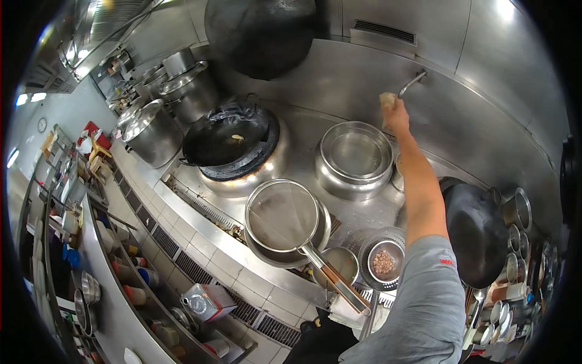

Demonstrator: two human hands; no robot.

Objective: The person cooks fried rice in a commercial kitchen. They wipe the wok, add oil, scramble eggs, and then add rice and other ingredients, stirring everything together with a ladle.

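Note:
My right hand [398,117] reaches up to the steel back wall with a grey sleeve behind it. It holds what looks like a crumpled pale cloth [388,98], right beside the curved metal spout [411,84]. My left hand is out of view. Below the outstretched arm a round steel pot of clear liquid [357,154] stands on the range. Nearer to me, a fine-mesh strainer [283,216] with a wood-and-metal handle rests across a larger pan. A small bowl of chopped pinkish-brown food [384,262] sits in a perforated ladle [394,286].
On the left burner a black wok [218,145] holds dark liquid with a small pale piece in it. Lidded stockpots [152,134] stand beyond. A large dark wok [475,234] leans at right. Behind are a shelved counter [113,314] and a metal tin [207,302].

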